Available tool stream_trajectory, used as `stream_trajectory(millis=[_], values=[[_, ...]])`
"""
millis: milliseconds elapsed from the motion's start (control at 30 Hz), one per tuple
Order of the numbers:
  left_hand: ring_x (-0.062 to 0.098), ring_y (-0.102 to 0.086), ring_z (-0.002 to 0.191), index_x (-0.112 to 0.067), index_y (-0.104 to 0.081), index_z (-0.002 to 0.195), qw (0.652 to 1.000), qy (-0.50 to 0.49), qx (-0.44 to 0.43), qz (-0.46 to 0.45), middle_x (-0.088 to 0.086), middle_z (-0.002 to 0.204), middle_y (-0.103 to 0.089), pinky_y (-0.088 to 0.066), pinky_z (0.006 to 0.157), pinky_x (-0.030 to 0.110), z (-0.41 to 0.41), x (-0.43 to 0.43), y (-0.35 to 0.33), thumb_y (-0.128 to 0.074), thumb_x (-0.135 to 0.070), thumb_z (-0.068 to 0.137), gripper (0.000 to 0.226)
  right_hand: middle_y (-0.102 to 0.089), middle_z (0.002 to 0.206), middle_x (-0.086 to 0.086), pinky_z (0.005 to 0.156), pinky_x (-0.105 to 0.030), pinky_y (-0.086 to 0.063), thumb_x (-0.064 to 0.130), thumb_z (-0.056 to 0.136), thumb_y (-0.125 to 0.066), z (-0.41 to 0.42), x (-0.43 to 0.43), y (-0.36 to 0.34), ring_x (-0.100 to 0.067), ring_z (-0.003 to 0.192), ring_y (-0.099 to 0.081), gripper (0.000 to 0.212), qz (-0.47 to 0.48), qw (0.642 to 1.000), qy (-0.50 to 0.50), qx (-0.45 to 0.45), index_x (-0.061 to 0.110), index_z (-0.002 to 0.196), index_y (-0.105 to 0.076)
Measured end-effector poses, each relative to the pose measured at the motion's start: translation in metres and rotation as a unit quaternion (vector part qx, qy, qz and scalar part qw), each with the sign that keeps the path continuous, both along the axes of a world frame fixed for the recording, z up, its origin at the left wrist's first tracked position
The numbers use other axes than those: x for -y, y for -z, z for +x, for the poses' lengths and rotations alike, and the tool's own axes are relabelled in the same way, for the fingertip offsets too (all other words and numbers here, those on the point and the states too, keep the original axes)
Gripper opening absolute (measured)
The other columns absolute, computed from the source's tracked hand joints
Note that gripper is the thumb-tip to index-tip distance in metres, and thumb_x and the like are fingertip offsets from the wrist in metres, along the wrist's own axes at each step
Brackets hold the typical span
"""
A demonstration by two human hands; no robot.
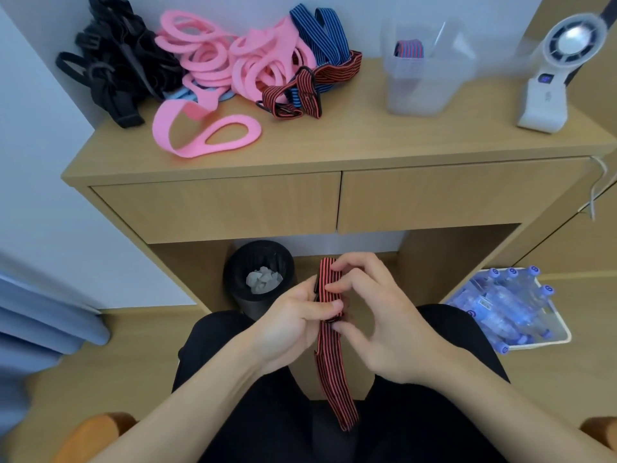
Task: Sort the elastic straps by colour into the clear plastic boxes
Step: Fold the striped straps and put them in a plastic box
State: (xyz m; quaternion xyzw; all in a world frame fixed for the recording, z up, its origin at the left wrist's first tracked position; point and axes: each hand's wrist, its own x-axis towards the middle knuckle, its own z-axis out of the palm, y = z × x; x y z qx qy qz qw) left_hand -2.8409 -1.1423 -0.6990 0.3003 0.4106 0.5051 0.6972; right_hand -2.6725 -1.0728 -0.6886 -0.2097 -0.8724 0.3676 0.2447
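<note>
Over my lap I hold a red-and-black striped elastic strap [330, 365]; its lower end hangs between my knees. My left hand [293, 325] pinches the strap near its black buckle, thumb across the band. My right hand [384, 322] grips the same strap from the right, fingers curled over its upper part. On the desk lies a heap of straps: black ones [113, 61] at the left, pink ones [217, 75] in the middle, blue striped ones [320, 31] and red striped ones [300, 91] at the right. A clear plastic box [424, 71] holds a striped strap.
A white desk fan [561, 68] stands at the desk's right end. Two drawers sit under the wooden desk top [334, 142]. Below it are a black waste bin [260, 279] and, to the right, a white basket of water bottles [510, 312].
</note>
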Motion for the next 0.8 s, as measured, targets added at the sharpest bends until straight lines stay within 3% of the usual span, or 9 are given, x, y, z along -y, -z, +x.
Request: stream_trajectory(millis=[100, 233, 333, 433, 600, 800], values=[[0.024, -0.05, 0.074, -0.001, -0.046, 0.138, 0.999, -0.012, -0.007, -0.029, 0.013, 0.088, -0.049, -0.048, 0.073, 0.038, -0.001, 0.0, 0.0, -0.052, 0.002, 0.075, 0.063, -0.047, 0.125, 0.001, 0.093, -0.014, -0.044, -0.005, 0.087, -0.066, 0.004, -0.004, -0.008, -0.007, 0.113, -0.057, 0.026, -0.1, 0.995, 0.007, -0.029, 0.012, 0.106, -0.063], [0.018, -0.045, 0.063, -0.008, -0.043, 0.127, 0.995, 0.01, -0.095, -0.034, 0.005, 0.076, -0.048, -0.043, 0.062, 0.034, 0.005, 0.001, 0.001, -0.046, -0.003, 0.065, 0.062, -0.06, 0.12, 0.013, 0.091, -0.03, -0.047, 0.028, 0.089, -0.074, 0.001, -0.014, 0.002, -0.008, 0.108, -0.061, 0.033, -0.206, 0.973, 0.103, 0.008, 0.03, 0.118, -0.058], [0.016, -0.047, 0.062, -0.015, -0.037, 0.123, 0.98, 0.012, -0.199, -0.026, -0.001, 0.067, -0.048, -0.042, 0.064, 0.036, 0.003, 0.0, 0.001, -0.046, -0.008, 0.067, 0.058, -0.071, 0.106, 0.008, 0.09, -0.036, -0.051, 0.025, 0.094, -0.071, -0.001, -0.013, 0.005, -0.013, 0.101, -0.066, 0.015, -0.233, 0.969, 0.084, 0.004, 0.027, 0.109, -0.068], [0.019, -0.051, 0.065, -0.017, -0.033, 0.12, 0.966, 0.024, -0.257, 0.001, 0.001, 0.068, -0.053, -0.045, 0.071, 0.041, 0.004, 0.003, -0.002, -0.045, -0.009, 0.072, 0.05, -0.073, 0.097, 0.007, 0.082, -0.033, -0.052, 0.02, 0.092, -0.072, -0.003, -0.009, 0.003, -0.015, 0.093, -0.067, 0.01, -0.23, 0.969, 0.093, -0.02, 0.024, 0.101, -0.07], [0.02, -0.067, 0.087, -0.015, -0.041, 0.13, 0.959, 0.016, -0.28, 0.032, 0.006, 0.097, -0.066, -0.054, 0.097, 0.046, 0.009, 0.002, 0.002, -0.048, -0.007, 0.091, 0.041, -0.073, 0.087, 0.007, 0.072, -0.022, -0.051, 0.015, 0.088, -0.074, -0.003, -0.014, 0.002, -0.009, 0.079, -0.067, 0.013, -0.226, 0.961, 0.157, -0.039, 0.022, 0.096, -0.068], [0.017, -0.049, 0.073, -0.033, -0.048, 0.109, 0.938, 0.048, -0.342, 0.0, 0.002, 0.083, -0.049, -0.052, 0.076, 0.048, 0.01, 0.002, 0.004, -0.04, -0.03, 0.089, 0.022, -0.072, 0.094, 0.013, 0.083, -0.025, -0.053, 0.022, 0.088, -0.075, -0.002, -0.013, 0.004, -0.009, 0.092, -0.066, 0.022, -0.158, 0.975, 0.156, -0.026, 0.026, 0.109, -0.068]])
